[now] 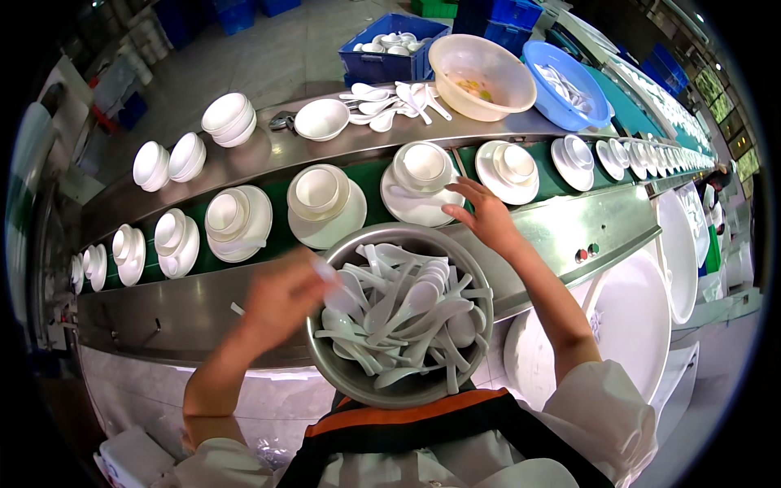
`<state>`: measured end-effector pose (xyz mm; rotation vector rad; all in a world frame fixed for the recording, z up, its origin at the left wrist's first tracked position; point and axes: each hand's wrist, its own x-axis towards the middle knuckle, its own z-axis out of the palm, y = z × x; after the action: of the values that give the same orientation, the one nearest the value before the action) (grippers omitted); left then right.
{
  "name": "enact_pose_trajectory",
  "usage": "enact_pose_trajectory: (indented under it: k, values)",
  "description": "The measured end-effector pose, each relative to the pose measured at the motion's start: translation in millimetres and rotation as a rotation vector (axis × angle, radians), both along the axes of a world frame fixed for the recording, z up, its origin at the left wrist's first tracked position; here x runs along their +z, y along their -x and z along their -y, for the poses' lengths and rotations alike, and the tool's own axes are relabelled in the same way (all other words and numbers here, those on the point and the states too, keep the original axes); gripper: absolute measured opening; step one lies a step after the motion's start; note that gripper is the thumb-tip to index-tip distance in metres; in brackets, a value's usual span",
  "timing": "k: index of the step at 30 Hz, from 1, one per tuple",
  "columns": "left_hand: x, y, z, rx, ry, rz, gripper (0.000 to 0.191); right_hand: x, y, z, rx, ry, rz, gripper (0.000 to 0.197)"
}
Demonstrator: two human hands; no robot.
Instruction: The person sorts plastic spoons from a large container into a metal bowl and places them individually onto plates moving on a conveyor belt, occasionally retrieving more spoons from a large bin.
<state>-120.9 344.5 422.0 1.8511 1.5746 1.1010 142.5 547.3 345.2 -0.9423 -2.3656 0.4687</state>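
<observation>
A steel basin (482, 256) heaped with white soup spoons (403, 305) stands before me against my apron. My left hand (287, 293) is blurred at the basin's left rim, fingers closed on a white spoon (326, 270). A white handle end (237, 308) shows beside that wrist; whether the same hand holds it is unclear. My right hand (485, 210) holds nothing, thumb and fingers apart at the right side of a table setting (423, 163). That setting is a plate with nested bowls and a spoon (407, 192) on it; whether my fingertips touch it is unclear.
Similar settings (326, 198) line a green conveyor belt (381, 183). On the steel ledge beyond are stacked bowls (229, 119), loose spoons (390, 107), a cream basin (482, 76) with scraps and a blue basin (567, 85). Red and green buttons (587, 252) sit on the near panel.
</observation>
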Motion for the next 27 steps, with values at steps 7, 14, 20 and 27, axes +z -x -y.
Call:
enact_pose_trajectory:
  k: [7,14,20,27]
  values:
    - [-159,133,-58,0.811,0.032,-0.068,0.033,77,14,69,0.562,-0.187,0.246,0.024]
    - [-145,145,-48,0.909,0.278,-0.321,0.042,93,-17,64,0.210,0.068,0.049,0.018]
    - [-12,2,-33,0.180,0.233,-0.105,0.016,77,23,71,0.707,-0.039,0.265,0.026]
    - [-52,-43,-30,-0.205,0.153,-0.323,0.016,89,-3,67,0.587,-0.310,0.099,0.020]
